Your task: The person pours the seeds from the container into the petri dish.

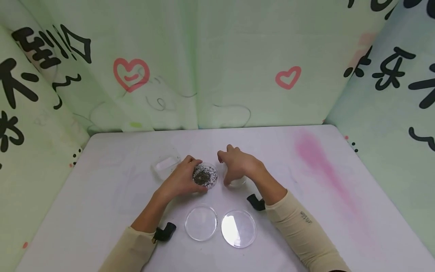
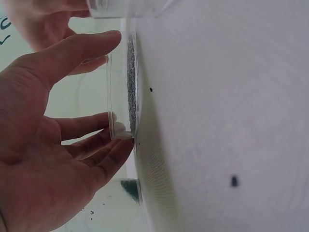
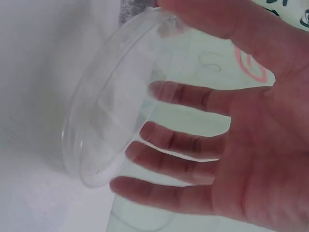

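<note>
My left hand (image 1: 186,176) grips a small clear round dish (image 2: 110,96) by its rim, thumb on one side and fingers on the other. Dark grains (image 1: 203,176) with white specks spread over that dish; seen from the left wrist, they form a thin grey layer close to the table. My right hand (image 1: 239,164) reaches over another clear dish (image 1: 239,183), just right of the first. In the right wrist view, the clear dish (image 3: 79,150) shows no grains, its rim right at the thumb, while the other fingers (image 3: 193,145) spread out nearly straight alongside.
Two clear round lids or shallow dishes (image 1: 201,238) (image 1: 239,229) lie side by side nearer me. Behind my left hand sits a clear box (image 1: 164,166) with something white inside. Green-white curtains (image 1: 204,75) stand around the white table (image 1: 102,211).
</note>
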Demonstrator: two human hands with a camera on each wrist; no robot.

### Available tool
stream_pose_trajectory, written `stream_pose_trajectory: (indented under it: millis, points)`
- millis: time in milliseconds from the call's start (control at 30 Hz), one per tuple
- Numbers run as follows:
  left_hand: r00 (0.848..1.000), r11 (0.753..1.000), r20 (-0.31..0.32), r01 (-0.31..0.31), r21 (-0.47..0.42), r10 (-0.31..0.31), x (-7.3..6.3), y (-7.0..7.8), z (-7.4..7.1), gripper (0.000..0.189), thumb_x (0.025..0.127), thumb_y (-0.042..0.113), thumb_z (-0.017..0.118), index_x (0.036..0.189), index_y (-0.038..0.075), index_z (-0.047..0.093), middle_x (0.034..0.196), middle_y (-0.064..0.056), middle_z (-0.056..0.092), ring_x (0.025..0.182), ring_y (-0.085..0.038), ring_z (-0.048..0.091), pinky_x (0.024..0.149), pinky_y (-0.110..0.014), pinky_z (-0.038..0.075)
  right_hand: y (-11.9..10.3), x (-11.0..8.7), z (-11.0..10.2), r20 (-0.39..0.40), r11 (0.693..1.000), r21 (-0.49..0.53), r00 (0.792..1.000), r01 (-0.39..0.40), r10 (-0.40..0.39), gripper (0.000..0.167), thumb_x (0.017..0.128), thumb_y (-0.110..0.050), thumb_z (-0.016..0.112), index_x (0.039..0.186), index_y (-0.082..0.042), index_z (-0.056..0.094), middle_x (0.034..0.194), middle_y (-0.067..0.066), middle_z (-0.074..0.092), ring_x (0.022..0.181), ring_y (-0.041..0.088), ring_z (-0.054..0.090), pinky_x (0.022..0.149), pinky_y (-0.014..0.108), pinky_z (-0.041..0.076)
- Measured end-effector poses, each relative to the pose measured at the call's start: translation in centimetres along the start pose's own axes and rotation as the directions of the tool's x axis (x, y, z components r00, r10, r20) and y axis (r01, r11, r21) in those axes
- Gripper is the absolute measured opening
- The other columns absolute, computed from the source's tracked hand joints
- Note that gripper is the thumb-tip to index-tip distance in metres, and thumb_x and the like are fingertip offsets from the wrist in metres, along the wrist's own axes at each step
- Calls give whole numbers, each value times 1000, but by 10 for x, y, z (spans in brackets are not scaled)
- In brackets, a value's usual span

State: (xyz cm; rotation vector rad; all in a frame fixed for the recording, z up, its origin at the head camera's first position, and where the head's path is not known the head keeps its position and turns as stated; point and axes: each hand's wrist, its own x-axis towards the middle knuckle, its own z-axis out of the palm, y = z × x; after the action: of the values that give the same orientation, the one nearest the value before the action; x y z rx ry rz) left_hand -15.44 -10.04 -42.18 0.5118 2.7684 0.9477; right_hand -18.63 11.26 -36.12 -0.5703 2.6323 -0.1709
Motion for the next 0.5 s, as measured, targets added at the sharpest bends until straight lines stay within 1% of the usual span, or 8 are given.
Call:
stream_pose_trajectory:
  millis: [100,167,267,367,500]
  points:
    - [1000,1000,4,4,2,-4,0,0,0,90,72,30,96,147,1,54,135,-15,54,123,-33,58,107,-48,50,3,-2,-5,-53,997,53,997,64,-61,67,76,-28,91,132,-13,59,128,14,50,117,31,53,81,44,55]
    - [1000,1000,8,5,0,-5,0,0,0,90,73,30,95,147,1,54,135,-15,54,123,-33,58,107,-48,50,5,-2,-8,-101,988,102,990,113,-102,67,76,-28,92,132,-13,59,130,15,50,116,30,53,84,44,54]
    - [1000,1000,7,2,-4,-2,-1,0,-1,90,73,30,95,147,1,54,135,-16,54,123,-33,57,107,-49,50,7,0,-10,-189,962,175,966,209,-176,67,76,-27,93,132,-13,59,133,17,49,115,32,56,88,43,54]
    - [1000,1000,10,-3,-3,3,-1,0,-1,89,73,31,95,147,0,54,134,-16,54,122,-33,57,106,-49,50,9,2,-11,-265,928,229,936,293,-231,67,75,-27,93,131,-12,58,134,17,51,122,34,58,95,46,53]
    - [1000,1000,15,-9,3,9,0,-1,-1,89,74,31,95,147,1,54,133,-15,54,119,-31,58,105,-48,50,8,4,-11,-327,898,257,907,356,-266,67,74,-30,94,127,-13,57,131,15,54,127,33,57,102,47,52]
